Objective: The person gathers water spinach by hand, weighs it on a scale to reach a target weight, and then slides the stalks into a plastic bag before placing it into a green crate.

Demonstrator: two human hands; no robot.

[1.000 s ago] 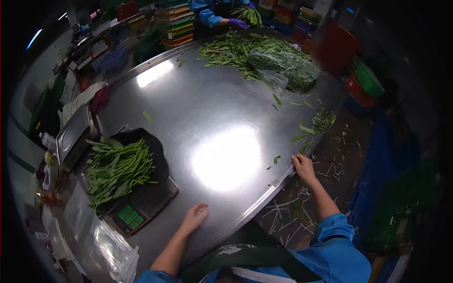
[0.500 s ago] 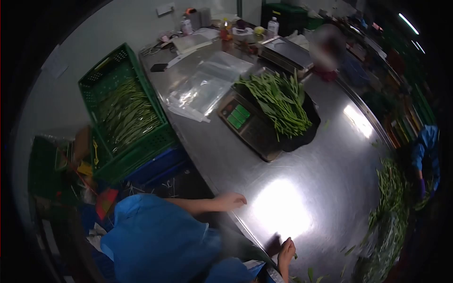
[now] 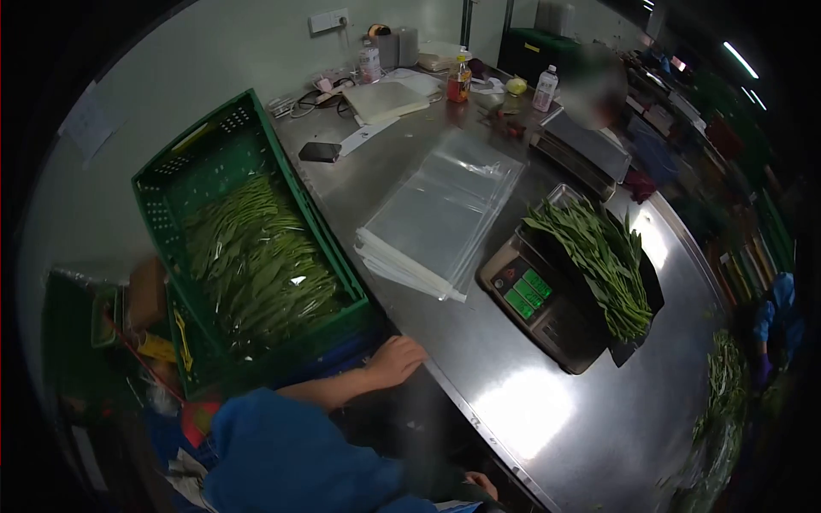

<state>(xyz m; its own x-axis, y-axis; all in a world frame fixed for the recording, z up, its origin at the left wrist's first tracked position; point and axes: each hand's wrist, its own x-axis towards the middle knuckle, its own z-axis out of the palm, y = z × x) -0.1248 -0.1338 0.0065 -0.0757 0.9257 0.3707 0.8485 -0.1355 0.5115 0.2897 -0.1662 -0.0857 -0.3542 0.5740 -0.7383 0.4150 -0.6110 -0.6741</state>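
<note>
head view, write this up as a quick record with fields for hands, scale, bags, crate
left hand: by the table edge, nothing visible in it
right hand: low in view, partly hidden, grip unclear
scale: green display lit, leafy greens on top
clear bags: flat, between crate and scale
crate: green, more greens inside

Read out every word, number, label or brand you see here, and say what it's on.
No text is readable.
Green display on the scale: too small to read.
Bottle labels: too small.
Wall sheet: too blurred.
Yellow tag on dark bin: too small.
</note>
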